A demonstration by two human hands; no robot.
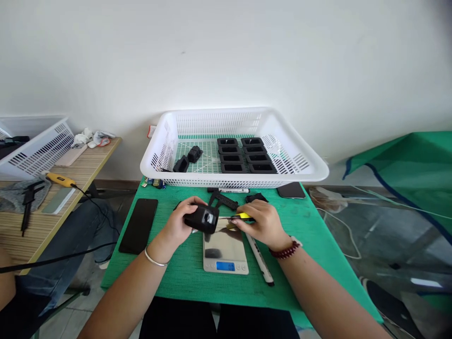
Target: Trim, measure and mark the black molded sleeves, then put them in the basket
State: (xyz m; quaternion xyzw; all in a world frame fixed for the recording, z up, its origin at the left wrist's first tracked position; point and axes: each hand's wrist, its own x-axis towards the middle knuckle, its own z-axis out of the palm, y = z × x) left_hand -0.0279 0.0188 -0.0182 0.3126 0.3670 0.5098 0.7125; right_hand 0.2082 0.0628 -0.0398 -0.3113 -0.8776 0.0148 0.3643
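Leftmost, out past the fingers of my left hand [181,220], a dark phone [138,226] lies flat, likely set aside so my grip has room. That left hand is curled firmly around a black part [203,219], one end left bare beyond my fingertips, I'd judge to expose it; the forearm slants in from lower left. Just below those fingertips sits the scale [226,249], its display reading zero, which suits a part held up rather than resting there. Beyond both sets of fingers, the white basket [235,178] bears more black pieces [231,158], mostly in two rows, probably for order. My right hand [263,221] pinches a yellow-handled tool [243,215], its thin tip aimed left, seemingly for fine control; whether it touches the part I can't tell. Below my right fingers lies a white marker [260,261], handily near.
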